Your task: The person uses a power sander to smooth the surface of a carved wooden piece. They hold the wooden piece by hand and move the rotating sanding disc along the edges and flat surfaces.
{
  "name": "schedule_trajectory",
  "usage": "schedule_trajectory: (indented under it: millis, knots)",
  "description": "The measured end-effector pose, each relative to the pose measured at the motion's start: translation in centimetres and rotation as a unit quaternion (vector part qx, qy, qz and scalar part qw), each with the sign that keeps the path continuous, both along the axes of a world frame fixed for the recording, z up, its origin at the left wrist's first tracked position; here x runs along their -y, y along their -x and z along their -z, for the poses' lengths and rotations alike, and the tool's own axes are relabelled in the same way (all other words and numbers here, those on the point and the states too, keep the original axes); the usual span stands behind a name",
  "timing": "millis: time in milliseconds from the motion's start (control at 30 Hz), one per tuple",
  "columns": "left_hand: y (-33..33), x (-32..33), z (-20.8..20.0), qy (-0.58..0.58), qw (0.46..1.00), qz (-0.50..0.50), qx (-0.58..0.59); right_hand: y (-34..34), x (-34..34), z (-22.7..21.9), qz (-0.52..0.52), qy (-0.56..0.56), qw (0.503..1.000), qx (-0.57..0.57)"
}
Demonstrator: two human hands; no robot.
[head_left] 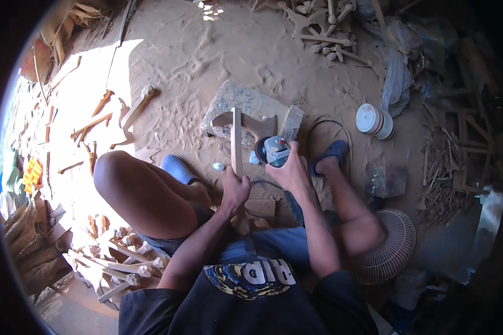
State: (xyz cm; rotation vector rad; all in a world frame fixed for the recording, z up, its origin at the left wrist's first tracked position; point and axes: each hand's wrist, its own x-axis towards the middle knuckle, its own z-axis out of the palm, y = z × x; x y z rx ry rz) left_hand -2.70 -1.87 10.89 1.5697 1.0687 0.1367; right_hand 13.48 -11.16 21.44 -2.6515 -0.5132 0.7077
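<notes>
My left hand (pixel 235 188) grips the near end of a long pale wooden stick (pixel 236 137) that points away from me and rests on a carved wooden piece on a grey stone block (pixel 246 100). My right hand (pixel 292 170) holds a grey and black angle grinder (pixel 271 151), its disc right beside the stick. I sit on sandy ground with both knees raised, blue slippers on my feet.
A cable loops behind the grinder (pixel 324 125). A white tin (pixel 373 120) stands to the right. A round fan grille (pixel 391 245) lies by my right leg. Turned wooden parts are piled at lower left (pixel 123 262) and top (pixel 324 28). Wood scraps lie at left and right.
</notes>
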Motion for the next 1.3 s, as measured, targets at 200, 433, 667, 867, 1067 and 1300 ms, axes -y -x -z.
schedule_trajectory:
  millis: [200, 433, 667, 867, 1067, 1300]
  knots:
    - [0.0, -0.1, -0.3, -0.007, 1.000, 0.000, 0.001, -0.5, -0.3, 0.7, 0.021, -0.092, 0.995, 0.032]
    - [-0.4, 0.4, -0.2, 0.029, 1.000, -0.002, 0.007, -0.9, -1.8, 5.0, -0.022, -0.170, 0.982, 0.082]
    - [0.1, -0.3, 0.0, 0.040, 0.999, 0.002, 0.003, -0.9, -4.0, 1.6, -0.021, -0.115, 0.993, -0.010]
    - [0.0, 0.0, 0.1, 0.013, 1.000, 0.007, 0.007, -1.0, -3.7, 2.4, -0.031, -0.146, 0.989, 0.016]
    - [0.2, -0.2, -0.1, 0.028, 0.999, -0.005, 0.018, -0.7, -4.0, 2.6, -0.021, -0.107, 0.994, 0.014]
    - [0.1, 0.0, 0.0, 0.009, 1.000, 0.000, 0.025, -0.6, -2.8, 2.0, 0.003, -0.090, 0.996, 0.024]
